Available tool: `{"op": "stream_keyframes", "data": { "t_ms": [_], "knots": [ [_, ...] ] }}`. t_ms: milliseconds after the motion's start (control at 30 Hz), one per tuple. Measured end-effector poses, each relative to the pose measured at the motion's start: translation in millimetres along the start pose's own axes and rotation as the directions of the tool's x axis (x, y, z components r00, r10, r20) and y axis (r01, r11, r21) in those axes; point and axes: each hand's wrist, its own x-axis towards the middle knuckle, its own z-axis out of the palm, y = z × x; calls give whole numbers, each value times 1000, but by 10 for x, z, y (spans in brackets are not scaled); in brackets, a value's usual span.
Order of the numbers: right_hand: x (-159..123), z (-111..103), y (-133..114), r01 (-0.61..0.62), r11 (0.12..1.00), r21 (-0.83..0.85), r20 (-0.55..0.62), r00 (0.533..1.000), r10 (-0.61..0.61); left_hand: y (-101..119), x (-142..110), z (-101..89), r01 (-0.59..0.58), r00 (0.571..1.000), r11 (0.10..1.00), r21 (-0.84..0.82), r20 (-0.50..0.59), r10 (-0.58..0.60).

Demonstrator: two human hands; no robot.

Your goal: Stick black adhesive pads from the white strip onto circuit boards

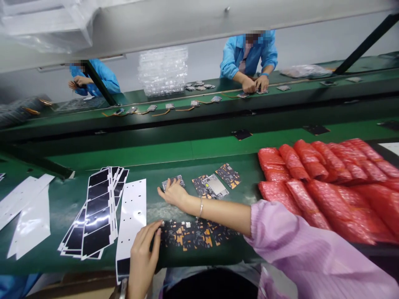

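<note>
My right hand (175, 193) reaches forward with its fingers spread over a small grey circuit board (178, 179), touching it; the fingers partly cover the board. My left hand (145, 245) is at the left end of a row of black-and-orange circuit boards (187, 236). Its thumb and fingers are apart, with fingertips at the row's edge. Right of my right hand, a board with a silver metal shield (215, 185) overlaps a dark board (199, 185). Another dark board (229, 175) lies beside them. My right forearm passes over the right part of the row.
White sheets with black panels (98, 211) are stacked at left, beside a white perforated sheet (132, 211). Red bubble-wrap packs (330, 199) fill the right side. Across the green line (174, 149), two co-workers in blue sit behind a bench with boards.
</note>
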Motion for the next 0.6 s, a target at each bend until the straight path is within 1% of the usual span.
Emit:
{"op": "stream_keyframes", "data": {
  "t_ms": [67,133,200,267,333,400,500,600],
  "knots": [
    [6,-17,52,5,1000,-16,-7,1000,-5,3,-49,1,1,1000,1000,20,14,-1],
    [14,-44,95,2,1000,-27,-8,1000,-2,54,-128,42,-27,999,999,42,45,25],
    [16,-83,118,5,1000,-31,2,1000,-5,148,-249,136,-111,990,990,87,94,102],
    [3,-134,127,16,999,-32,11,1000,-16,260,-397,271,-227,967,958,178,155,201],
    [-25,-202,145,39,999,-30,14,999,-38,355,-533,412,-323,939,898,297,220,265],
    [-51,-282,189,89,996,-15,12,996,-89,410,-619,524,-377,919,836,398,271,285],
    [-25,-388,299,177,984,22,-2,984,-177,410,-630,597,-411,906,787,460,305,294],
    [94,-423,394,193,979,68,-15,981,-193,365,-577,584,-418,901,786,456,316,296]
  ]
}}
